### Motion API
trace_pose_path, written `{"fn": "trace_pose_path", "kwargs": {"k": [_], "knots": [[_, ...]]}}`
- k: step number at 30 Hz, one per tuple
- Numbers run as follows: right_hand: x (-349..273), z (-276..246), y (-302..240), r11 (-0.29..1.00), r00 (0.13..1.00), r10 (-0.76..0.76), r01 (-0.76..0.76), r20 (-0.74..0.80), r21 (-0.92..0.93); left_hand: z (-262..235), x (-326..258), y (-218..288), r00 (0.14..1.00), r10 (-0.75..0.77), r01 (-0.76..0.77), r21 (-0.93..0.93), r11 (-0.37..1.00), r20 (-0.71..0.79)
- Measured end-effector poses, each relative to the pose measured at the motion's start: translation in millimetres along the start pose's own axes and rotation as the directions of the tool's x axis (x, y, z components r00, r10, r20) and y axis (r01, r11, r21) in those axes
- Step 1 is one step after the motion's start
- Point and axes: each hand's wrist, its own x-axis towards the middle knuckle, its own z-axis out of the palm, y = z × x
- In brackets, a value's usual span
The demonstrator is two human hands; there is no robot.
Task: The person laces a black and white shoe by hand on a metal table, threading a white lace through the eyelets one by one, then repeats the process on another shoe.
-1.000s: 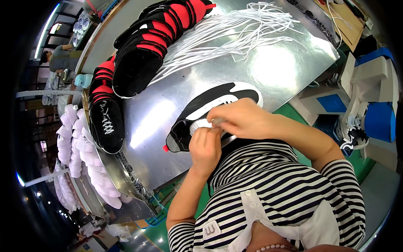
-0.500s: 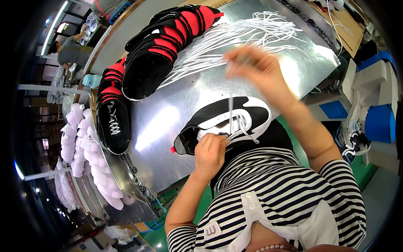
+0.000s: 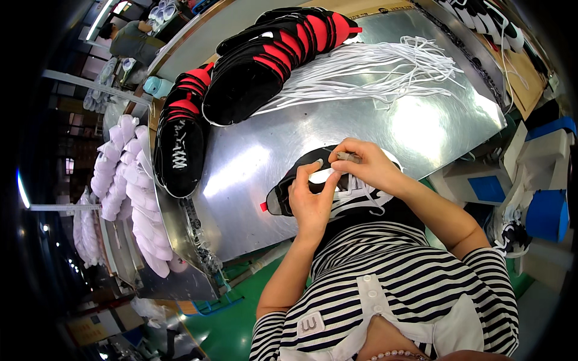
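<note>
Striped shirt (image 3: 415, 265); necklace (image 3: 395, 354) seemingly pearl.

Seeing pale stacked pieces (image 3: 136, 207) in rows at left, a light-blue container (image 3: 158, 87) near them, a co-worker (image 3: 136, 44) farther off. Noticing a brown board (image 3: 521, 90) at upper right, a blue panel (image 3: 546, 215) at far right, green floor (image 3: 233, 311) below.

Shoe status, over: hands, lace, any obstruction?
Left hand and right hand at the shoe, close together. Lace trailing over its side. Hands partly hide its middle; lace pile farther back, clear of it.
</note>
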Motion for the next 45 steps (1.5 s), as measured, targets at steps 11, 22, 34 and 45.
{"fn": "trace_pose_path", "kwargs": {"k": [11,22,34,45], "knots": [[-35,-15,-23,0.903,0.997,0.017,0.016,0.073,-0.429,0,-5,5,0.999,0.044,-0.044,0.042,0.998,0.010],[-17,8,-25,0.635,0.978,0.086,0.093,0.191,-0.767,9,-19,10,0.991,0.029,-0.016,-0.101,0.995,0.128],[-39,-30,-14,0.906,0.971,-0.049,-0.056,-0.236,-0.420,0,12,20,0.979,-0.124,0.161,-0.237,0.958,0.162],[-25,-22,21,0.898,0.905,-0.222,0.045,-0.364,-0.437,-35,19,17,0.936,-0.064,0.219,-0.433,0.874,0.345]]}}
